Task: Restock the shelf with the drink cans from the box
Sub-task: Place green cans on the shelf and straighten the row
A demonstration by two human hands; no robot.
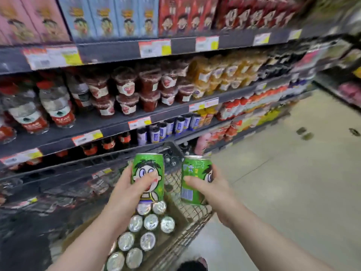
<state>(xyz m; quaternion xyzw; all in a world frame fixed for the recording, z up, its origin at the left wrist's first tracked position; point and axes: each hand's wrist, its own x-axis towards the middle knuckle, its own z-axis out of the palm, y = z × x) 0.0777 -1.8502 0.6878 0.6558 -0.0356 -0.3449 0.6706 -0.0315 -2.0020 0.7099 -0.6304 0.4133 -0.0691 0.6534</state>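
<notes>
Green cans | left hand (127, 182) grips one (148, 177) | right hand (213, 187) grips another (195, 180)

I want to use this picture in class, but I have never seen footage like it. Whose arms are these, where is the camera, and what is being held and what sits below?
There is no machine here. The camera is worn on a person's head and looks forward and down, so the two bare arms are that person's own. The left hand grips one green drink can, upright; the right hand grips a second green can, slightly tilted. Below them, more cans stand in a cardboard box inside a wire trolley; only their silver tops show. On the left run store shelves stocked with bottles and cups.
</notes>
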